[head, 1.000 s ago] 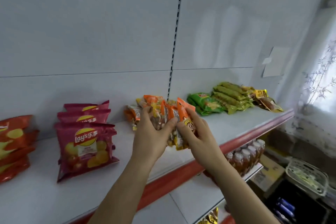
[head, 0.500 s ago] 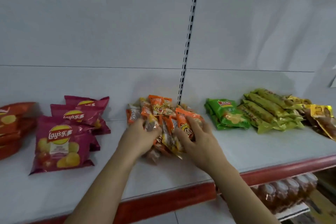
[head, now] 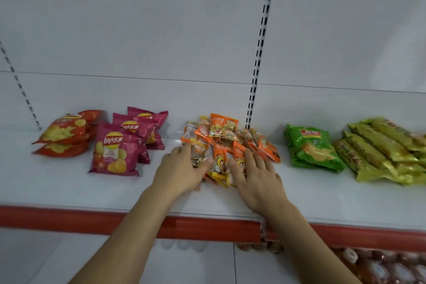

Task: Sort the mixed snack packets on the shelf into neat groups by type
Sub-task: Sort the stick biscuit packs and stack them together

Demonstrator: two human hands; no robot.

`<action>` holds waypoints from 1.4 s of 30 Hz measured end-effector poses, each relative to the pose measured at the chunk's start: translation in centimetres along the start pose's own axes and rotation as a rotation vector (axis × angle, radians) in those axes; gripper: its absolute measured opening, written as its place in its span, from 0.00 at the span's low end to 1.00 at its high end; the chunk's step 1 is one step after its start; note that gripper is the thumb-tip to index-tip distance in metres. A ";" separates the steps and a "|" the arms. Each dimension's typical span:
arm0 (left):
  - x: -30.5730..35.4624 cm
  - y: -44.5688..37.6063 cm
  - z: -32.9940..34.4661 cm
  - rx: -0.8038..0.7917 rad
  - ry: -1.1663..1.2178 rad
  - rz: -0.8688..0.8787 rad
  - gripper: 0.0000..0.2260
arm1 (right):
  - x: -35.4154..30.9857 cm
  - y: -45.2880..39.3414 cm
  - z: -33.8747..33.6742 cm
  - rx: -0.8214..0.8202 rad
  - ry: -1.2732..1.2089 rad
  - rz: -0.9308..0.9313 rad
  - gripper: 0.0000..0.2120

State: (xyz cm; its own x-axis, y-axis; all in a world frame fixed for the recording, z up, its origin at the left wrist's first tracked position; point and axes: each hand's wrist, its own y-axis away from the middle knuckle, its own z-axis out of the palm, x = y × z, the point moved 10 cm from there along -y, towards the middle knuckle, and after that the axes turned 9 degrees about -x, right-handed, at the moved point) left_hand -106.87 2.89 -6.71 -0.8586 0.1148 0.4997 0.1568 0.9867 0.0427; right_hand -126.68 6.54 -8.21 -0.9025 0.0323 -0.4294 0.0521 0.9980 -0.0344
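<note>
1. Sorting well advanced, by the look of it: five groups laid out along the white shelf [head: 69,189], each of one type as far as visible.
2. Far left: red-orange crisp bags [head: 63,134], stacked, long axes roughly left-right, slightly tilted.
3. Next: magenta Lay's bags [head: 115,150], three at least, overlapped front to back, logos facing up, tops toward the back wall.
4. Centre, just left of the slotted upright [head: 258,53]: heap of small orange sachets [head: 222,131]. Loose and fanned, long axes mostly front-to-back but splayed at differing angles; right edge fanned out toward the green group.
5. Right of centre: green crisp packets [head: 314,145], stacked flat, tops toward the back wall, tilted a little to the left.
6. Far right: yellow-green long packets [head: 378,147], long axes running diagonally from back-left to front-right, partly cut off by the frame edge.
7. Left hand [head: 182,170] cupped against the heap's left front, fingers curled round a few sachets.
8. Right hand [head: 255,177] flat on the heap's front right, fingers spread wide and straight, pressing down, gripping nothing.
9. Judged left to do: squaring the orange heap into a tidy stack; other groups seem settled, though the far-right end is out of view.
</note>
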 end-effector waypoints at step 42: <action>-34.7 17.4 -23.0 0.489 -0.157 -0.151 0.35 | -44.2 4.7 15.2 0.102 0.152 -0.498 0.35</action>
State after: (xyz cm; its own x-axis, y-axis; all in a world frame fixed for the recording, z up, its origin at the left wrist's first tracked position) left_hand -63.09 13.47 -3.39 -0.9225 -0.0543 0.3821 -0.1882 0.9276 -0.3227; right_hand -80.08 8.99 -3.07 -0.8797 -0.4298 -0.2036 -0.3645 0.8843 -0.2917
